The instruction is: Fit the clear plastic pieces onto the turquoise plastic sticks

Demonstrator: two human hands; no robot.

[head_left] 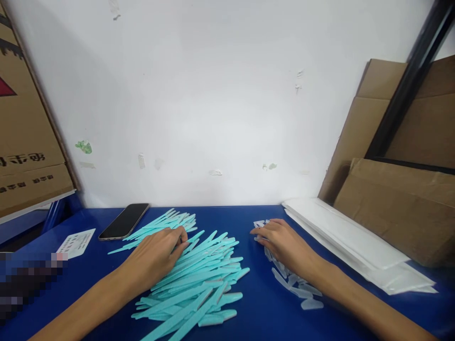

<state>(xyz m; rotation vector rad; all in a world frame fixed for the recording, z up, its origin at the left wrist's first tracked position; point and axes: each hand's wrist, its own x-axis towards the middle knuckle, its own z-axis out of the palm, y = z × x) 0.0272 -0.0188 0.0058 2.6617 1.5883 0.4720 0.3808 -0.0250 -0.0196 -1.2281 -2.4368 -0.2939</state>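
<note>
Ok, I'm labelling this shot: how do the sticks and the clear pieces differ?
The sticks are turquoise; the pieces are clear. The sticks are long, the pieces short. The sticks lie heaped by the left hand, the pieces scattered by the right hand. Both lie on the table.

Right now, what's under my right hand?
Clear pieces show around your right hand, lying on the blue table; whatever sits directly beneath it is hidden.

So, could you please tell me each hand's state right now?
Left hand: closed, apparently pinching a turquoise stick.
Right hand: at clear pieces; grip unclear.
</note>
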